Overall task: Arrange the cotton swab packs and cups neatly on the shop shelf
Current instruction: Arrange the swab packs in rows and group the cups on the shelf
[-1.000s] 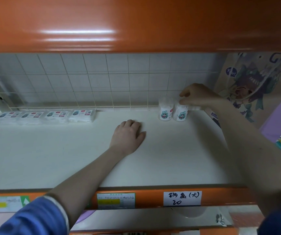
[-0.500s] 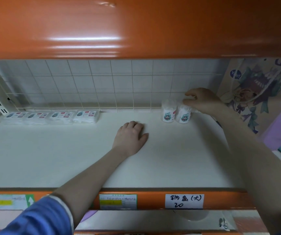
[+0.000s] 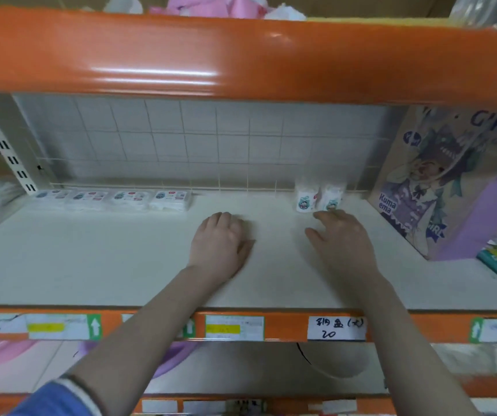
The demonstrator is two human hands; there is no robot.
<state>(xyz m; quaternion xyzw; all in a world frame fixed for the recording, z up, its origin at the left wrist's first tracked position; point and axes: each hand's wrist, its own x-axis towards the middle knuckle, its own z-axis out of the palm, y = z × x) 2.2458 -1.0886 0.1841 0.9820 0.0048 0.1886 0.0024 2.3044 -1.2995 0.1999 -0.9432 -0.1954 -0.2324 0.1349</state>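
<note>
Resting palm-down at the middle of the frame, the left hand [image 3: 220, 244] lies on the white shelf [image 3: 91, 265] with its fingers folded under and nothing in them. The right hand [image 3: 342, 244], just right of it, hovers low over the shelf, fingers spread and slack, holding nothing; its fingertips [image 3: 321, 216] sit just in front of the cups [image 3: 319, 197], and whether they touch cannot be told.

The two white cups stand upright side by side against the wire grid [image 3: 199, 145] at the back, right of centre. Four swab packs [image 3: 115, 199] lie flat in a row along the same back edge, at the left of the frame.

A cardboard box [image 3: 439, 181] with a cartoon girl stands at the right end of the shelf. Price labels [image 3: 336, 328] line the orange front rail [image 3: 286, 327] across the lower part of the frame.
</note>
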